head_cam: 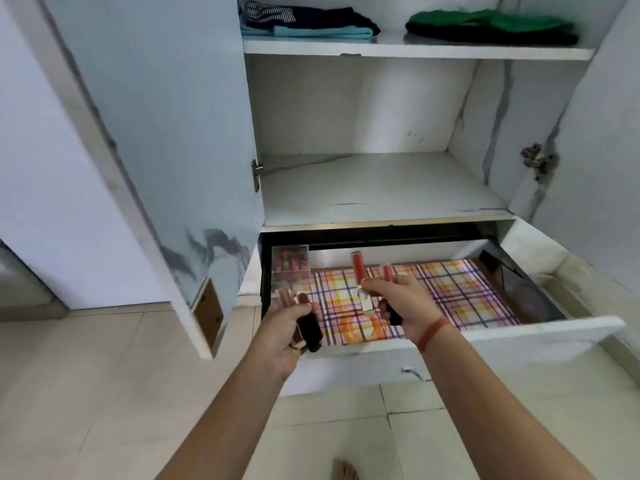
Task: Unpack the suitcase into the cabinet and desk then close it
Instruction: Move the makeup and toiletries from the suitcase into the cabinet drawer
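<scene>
While clothes (308,22) are already shelved, cosmetic tubes (357,270), not yet stored, are gripped in the left hand (287,327) and right hand (405,303) above the drawer (533,332).

A clear plastic box (290,268) stands in the rear-left corner of the pulled-out white drawer (540,332); folded clothes (304,20) lie on the white shelf board (415,48) above it.

Both forearms bare and extended forward. The left arm enters from 7 o'clock and runs toward 1 o'clock; the right arm enters from 5 o'clock and runs toward 11 o'clock.

Left hand (289,329): fingers curled round dark-capped tubes (309,329).

Right hand (405,303): fingers curled, gripping red tubes (357,271) that project toward 12 o'clock.

Red band (433,332) on the right wrist. The hands are level with each other and apart.
</scene>
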